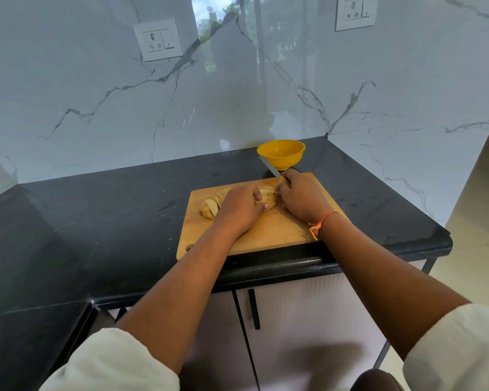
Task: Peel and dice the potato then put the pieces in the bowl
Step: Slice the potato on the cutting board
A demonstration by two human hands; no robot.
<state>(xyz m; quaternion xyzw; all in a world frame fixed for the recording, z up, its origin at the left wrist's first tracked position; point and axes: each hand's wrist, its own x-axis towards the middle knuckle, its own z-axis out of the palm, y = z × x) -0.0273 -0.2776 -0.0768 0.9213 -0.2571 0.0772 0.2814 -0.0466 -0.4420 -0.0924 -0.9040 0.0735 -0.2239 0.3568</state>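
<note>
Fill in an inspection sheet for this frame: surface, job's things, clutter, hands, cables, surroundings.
Surface: black stone countertop; wooden cutting board at its front edge.
Job's things: peeled potato on the board, partly sliced; yellow bowl behind the board, contents unclear; knife, blade pointing up toward the bowl.
Clutter: nothing seen.
Hands: left hand holds the potato; right hand grips the knife handle.
Cables: nothing seen.
Surroundings: marble-look wall with two wall sockets; cabinet below the counter.
</note>
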